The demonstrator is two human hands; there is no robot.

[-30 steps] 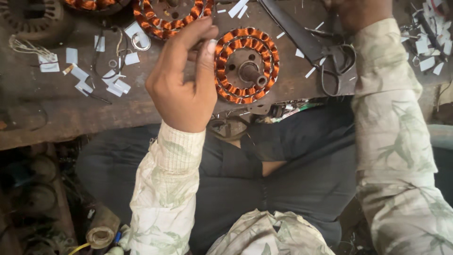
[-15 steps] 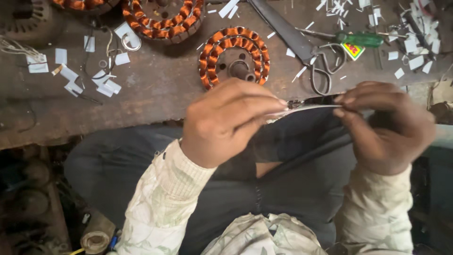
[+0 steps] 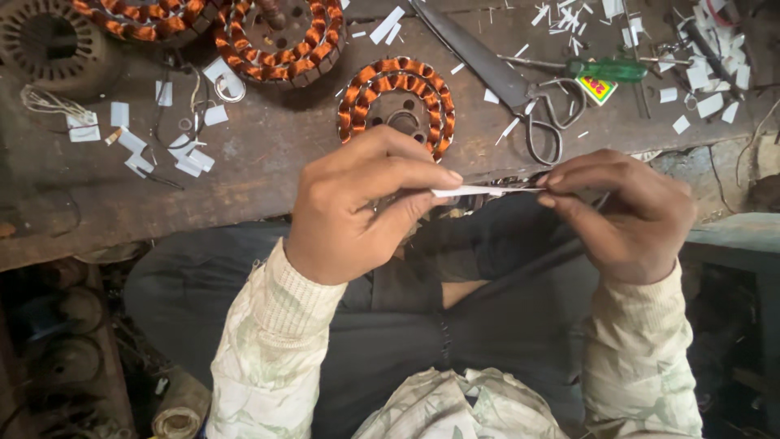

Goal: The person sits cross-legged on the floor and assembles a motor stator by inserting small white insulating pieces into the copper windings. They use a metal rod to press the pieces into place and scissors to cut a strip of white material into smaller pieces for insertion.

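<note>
- Paper strip (image 3: 487, 191): thin, white, held level between both hands, above the lap at the near edge of the wooden bench (image 3: 268, 154).
- Left hand (image 3: 357, 211): thumb and fingers pinched on the strip's left end.
- Right hand (image 3: 626, 215): fingertips pinched on its right end.
- Copper-wound stator (image 3: 398, 106) on the bench just beyond the left hand; scissors (image 3: 508, 81) to its right.
</note>
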